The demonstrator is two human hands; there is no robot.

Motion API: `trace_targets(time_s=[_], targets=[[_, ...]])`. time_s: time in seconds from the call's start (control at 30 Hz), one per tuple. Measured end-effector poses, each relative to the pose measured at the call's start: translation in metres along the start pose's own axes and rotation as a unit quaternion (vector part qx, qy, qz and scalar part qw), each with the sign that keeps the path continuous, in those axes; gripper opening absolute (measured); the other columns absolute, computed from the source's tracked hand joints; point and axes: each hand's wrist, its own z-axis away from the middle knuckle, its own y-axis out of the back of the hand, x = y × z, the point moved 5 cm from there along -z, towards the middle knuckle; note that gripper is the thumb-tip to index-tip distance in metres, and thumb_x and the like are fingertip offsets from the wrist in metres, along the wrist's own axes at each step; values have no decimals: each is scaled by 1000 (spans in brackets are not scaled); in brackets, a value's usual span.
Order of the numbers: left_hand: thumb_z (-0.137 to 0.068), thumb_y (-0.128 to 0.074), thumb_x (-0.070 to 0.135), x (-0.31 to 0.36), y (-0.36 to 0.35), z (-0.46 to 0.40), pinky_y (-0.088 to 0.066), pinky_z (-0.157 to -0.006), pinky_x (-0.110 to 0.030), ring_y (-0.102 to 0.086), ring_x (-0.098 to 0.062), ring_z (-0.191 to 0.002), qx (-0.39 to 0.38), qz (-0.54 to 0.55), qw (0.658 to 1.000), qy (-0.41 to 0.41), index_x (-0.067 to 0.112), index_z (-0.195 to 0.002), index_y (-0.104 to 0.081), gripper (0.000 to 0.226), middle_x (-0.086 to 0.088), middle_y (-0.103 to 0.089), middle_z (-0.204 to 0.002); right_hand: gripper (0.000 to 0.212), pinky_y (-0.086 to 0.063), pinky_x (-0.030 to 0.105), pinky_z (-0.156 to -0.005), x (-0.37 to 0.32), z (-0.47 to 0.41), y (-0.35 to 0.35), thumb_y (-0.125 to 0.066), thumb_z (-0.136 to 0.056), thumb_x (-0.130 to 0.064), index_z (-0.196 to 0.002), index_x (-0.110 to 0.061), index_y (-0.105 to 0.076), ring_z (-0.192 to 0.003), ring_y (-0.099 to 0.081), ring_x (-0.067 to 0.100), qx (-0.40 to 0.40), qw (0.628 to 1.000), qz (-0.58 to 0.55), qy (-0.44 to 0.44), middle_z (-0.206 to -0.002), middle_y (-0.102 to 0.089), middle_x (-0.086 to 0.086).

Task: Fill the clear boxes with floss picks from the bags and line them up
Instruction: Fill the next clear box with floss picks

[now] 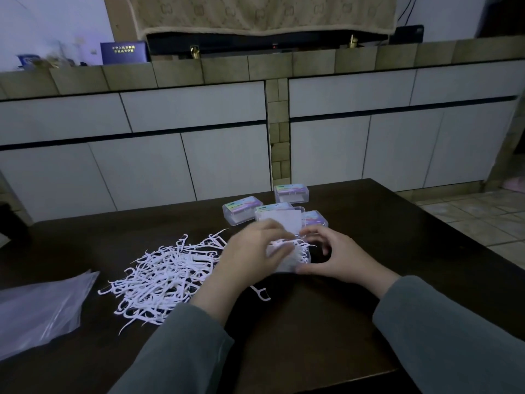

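Note:
A loose heap of white floss picks (pixel 164 275) lies on the dark table, left of my hands. An open clear box (pixel 287 261) sits between my hands, its lid (pixel 279 220) standing up behind it. My left hand (pixel 250 251) presses a bunch of floss picks (pixel 295 245) into that box. My right hand (pixel 338 255) grips the box's right side. Three shut clear boxes with colourful labels stand behind: one (pixel 241 209) at the left, one (pixel 291 193) farthest back, one (pixel 315 218) at the right. A single pick (pixel 262 292) lies near my left wrist.
A flat clear plastic bag (pixel 37 308) lies at the table's left front. The dark table's (pixel 369 228) right edge drops to a tiled floor (pixel 488 214). White cabinets (pixel 170 155) stand behind the table.

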Motion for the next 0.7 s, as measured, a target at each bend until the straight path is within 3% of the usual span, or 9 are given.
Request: trace_targets(time_s=[0.07,0.2,0.33,0.47,0.57,0.7], targets=[[-94,-51,49,11,-9,0,-41,-77,-21,-49,-1,-105,-40,-33,998,-40,38,-115,-67,29,20,-57,-118,79,-46,43,-95,1,0,0,-72,-50,-74,-118,-50,-43,-87,-57,5,2,1000,-6,6,-115,-58,-25],[-92,-52,52,-1,-7,1,-47,-76,-25,-52,-1,-100,-12,-37,998,-48,37,-106,-72,29,21,-64,-111,89,-45,42,-96,2,-1,-1,-65,-41,-86,-120,-50,-43,-96,-58,4,5,1000,-10,5,-113,-57,-29],[-85,-45,61,-15,-2,4,-52,-77,-35,-55,-2,-94,-9,4,999,-36,33,-101,-75,43,21,-66,-106,81,-45,41,-96,2,0,0,-72,-49,-76,-120,-51,-42,-94,-57,6,3,1000,-1,-1,-110,-55,-31],[-84,-65,50,-30,7,5,-53,-81,-34,-56,0,-99,-11,46,999,6,32,-106,-73,29,19,-63,-110,75,-45,40,-96,2,-2,0,-76,-56,-68,-120,-51,-41,-89,-55,5,4,1000,8,-3,-104,-52,-36],[-84,-68,47,-36,3,6,-51,-86,-33,-56,-1,-100,-39,47,998,27,32,-108,-73,29,16,-63,-113,76,-45,39,-96,3,-2,0,-76,-55,-69,-119,-51,-40,-90,-55,5,6,1000,7,-5,-103,-52,-36],[-86,-66,45,-32,-7,3,-50,-79,-30,-51,4,-80,-35,57,997,26,34,-106,-73,24,19,-61,-107,75,-45,38,-95,2,-1,0,-77,-57,-67,-120,-50,-40,-89,-55,6,6,1000,9,-2,-102,-52,-37]])
